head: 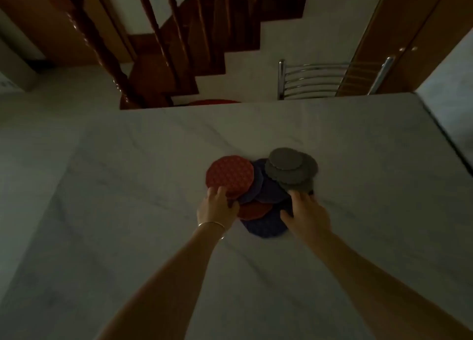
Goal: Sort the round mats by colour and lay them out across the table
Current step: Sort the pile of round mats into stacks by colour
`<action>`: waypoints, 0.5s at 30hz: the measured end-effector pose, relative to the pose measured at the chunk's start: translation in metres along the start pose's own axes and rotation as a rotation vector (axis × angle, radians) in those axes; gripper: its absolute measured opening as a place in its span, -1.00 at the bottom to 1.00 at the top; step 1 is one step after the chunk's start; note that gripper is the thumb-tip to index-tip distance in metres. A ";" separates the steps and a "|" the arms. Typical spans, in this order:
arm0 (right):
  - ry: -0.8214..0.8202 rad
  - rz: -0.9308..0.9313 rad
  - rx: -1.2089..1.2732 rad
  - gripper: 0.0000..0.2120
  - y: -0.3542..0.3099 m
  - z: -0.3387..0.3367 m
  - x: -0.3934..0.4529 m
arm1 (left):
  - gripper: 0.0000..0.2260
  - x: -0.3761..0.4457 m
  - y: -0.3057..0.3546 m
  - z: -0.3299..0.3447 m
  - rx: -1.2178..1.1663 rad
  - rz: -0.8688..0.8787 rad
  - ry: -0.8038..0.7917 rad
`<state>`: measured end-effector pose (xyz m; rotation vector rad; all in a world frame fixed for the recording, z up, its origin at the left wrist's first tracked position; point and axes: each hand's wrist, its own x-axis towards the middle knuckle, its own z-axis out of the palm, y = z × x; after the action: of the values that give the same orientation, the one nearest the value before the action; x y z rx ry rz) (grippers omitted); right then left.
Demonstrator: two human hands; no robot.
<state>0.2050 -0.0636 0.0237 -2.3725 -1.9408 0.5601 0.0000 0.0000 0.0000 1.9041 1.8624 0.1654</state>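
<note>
A loose pile of round mats lies in the middle of the marble table (128, 160). A red mat (229, 176) sits at the pile's left, dark blue mats (268, 188) overlap in the middle, and grey mats (289, 167) are stacked at the right. A second red mat (253, 210) and a blue mat (266, 228) lie nearest me. My left hand (217, 208) grips the near edge of the left red mat. My right hand (305, 211) rests with its fingers on the near edge of the grey mats.
A metal chair back (314, 79) stands behind the table's far edge on the right. A wooden staircase with banister posts (163, 58) rises beyond the far edge. A wooden cabinet (409, 32) stands at the back right. The scene is dim.
</note>
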 end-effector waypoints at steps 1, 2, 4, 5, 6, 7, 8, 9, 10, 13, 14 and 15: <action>-0.007 -0.001 0.035 -0.45 -0.002 0.003 0.004 | -0.62 0.002 0.000 -0.001 -0.015 -0.037 0.022; 0.012 0.000 0.079 -0.46 -0.004 0.005 0.009 | -0.61 0.006 0.000 0.000 -0.033 -0.075 0.062; 0.060 -0.023 0.103 -0.49 -0.012 0.008 0.017 | -0.61 0.013 -0.002 0.002 -0.037 -0.104 0.107; 0.083 -0.031 0.116 -0.51 -0.018 0.008 0.024 | -0.61 0.018 -0.004 0.002 -0.029 -0.115 0.125; 0.108 -0.041 0.136 -0.52 -0.024 0.008 0.029 | -0.62 0.023 -0.005 0.002 -0.018 -0.120 0.144; 0.126 -0.054 0.155 -0.54 -0.030 0.007 0.034 | -0.62 0.027 -0.006 0.001 -0.006 -0.122 0.159; 0.139 -0.073 0.177 -0.55 -0.035 0.006 0.039 | -0.61 0.031 -0.007 0.001 0.010 -0.119 0.170; 0.133 -0.088 0.204 -0.56 -0.040 0.007 0.043 | -0.59 0.035 -0.008 0.000 0.023 -0.119 0.164; 0.124 -0.100 0.239 -0.56 -0.045 0.008 0.047 | -0.57 0.039 -0.008 -0.001 0.029 -0.119 0.159; 0.056 -0.105 0.385 -0.56 -0.057 0.010 0.063 | -0.50 0.053 -0.008 -0.004 -0.077 -0.164 0.137; 0.025 -0.093 0.450 -0.55 -0.061 0.010 0.069 | -0.47 0.057 -0.007 -0.006 -0.148 -0.202 0.134; -0.007 -0.066 0.519 -0.54 -0.065 0.009 0.074 | -0.45 0.061 -0.006 -0.008 -0.217 -0.243 0.140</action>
<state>0.1530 0.0196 0.0123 -1.9761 -1.6122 0.9331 -0.0041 0.0612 -0.0102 1.5426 2.0567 0.4122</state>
